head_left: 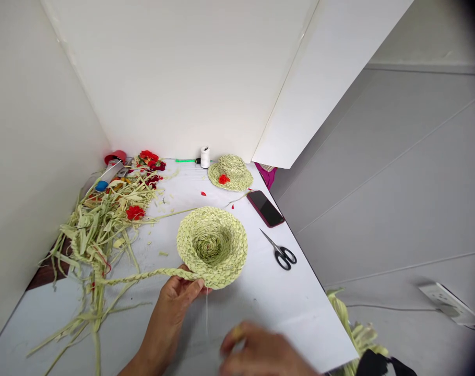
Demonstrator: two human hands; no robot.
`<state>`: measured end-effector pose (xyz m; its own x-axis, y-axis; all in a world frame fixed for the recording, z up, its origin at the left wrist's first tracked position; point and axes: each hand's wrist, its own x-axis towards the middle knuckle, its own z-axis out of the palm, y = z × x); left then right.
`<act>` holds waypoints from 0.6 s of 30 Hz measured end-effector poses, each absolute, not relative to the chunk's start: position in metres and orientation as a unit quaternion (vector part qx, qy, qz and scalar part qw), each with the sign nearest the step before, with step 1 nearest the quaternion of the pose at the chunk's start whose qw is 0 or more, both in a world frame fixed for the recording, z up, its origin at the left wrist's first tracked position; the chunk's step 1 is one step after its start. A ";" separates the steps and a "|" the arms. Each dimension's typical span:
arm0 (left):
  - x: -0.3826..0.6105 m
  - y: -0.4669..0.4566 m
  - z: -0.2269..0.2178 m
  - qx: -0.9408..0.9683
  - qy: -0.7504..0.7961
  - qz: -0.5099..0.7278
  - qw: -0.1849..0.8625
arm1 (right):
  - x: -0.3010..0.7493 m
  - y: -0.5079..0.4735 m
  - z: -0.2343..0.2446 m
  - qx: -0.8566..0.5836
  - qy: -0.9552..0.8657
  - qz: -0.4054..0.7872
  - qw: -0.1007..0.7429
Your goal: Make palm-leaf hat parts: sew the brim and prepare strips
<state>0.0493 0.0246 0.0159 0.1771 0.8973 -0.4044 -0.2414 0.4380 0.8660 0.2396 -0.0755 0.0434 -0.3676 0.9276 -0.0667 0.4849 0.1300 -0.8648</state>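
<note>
A small hat of braided pale-green palm leaf (212, 246) sits at the middle of the white table (269, 308), its crown hollow facing up. A loose braid tail (143, 275) runs left from its brim. My left hand (177, 308) grips the near edge of the brim, with the thumb on top. A thin white thread (206, 313) hangs down from the brim. My right hand (261, 350) is blurred at the bottom of the view, just below the thread. A small yellowish thing shows at its fingertips, too blurred to name.
On the left lies a heap of palm-leaf strips (100, 230) with red flowers (135, 212). Further back are a white thread spool (205, 157) and a finished hat (230, 173). Scissors (280, 251) and a phone (265, 208) lie near the right table edge, beyond which is the floor.
</note>
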 end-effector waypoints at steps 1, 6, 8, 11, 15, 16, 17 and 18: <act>0.048 0.025 0.017 0.333 0.491 0.403 0.696 | 0.260 -0.074 0.045 -0.531 -0.682 0.422 0.275; 0.039 0.024 0.026 0.328 0.482 0.383 0.716 | 0.359 -0.070 0.047 -0.759 -0.362 0.401 0.364; 0.036 0.024 0.028 0.317 0.476 0.398 0.717 | 0.374 -0.065 0.047 -0.749 -0.344 0.439 0.357; 0.034 0.026 0.030 0.311 0.468 0.407 0.720 | 0.362 -0.049 0.052 -0.708 -0.414 0.487 0.299; 0.034 0.031 0.027 0.311 0.468 0.413 0.717 | 0.313 -0.018 0.074 -0.626 -0.532 0.515 0.245; 0.035 0.032 0.026 0.310 0.470 0.411 0.717 | 0.301 -0.010 0.080 -0.605 -0.556 0.518 0.238; 0.035 0.033 0.025 0.309 0.473 0.409 0.717 | 0.289 -0.002 0.086 -0.586 -0.586 0.510 0.230; 0.035 0.033 0.025 0.307 0.476 0.407 0.717 | 0.279 0.006 0.091 -0.568 -0.624 0.487 0.225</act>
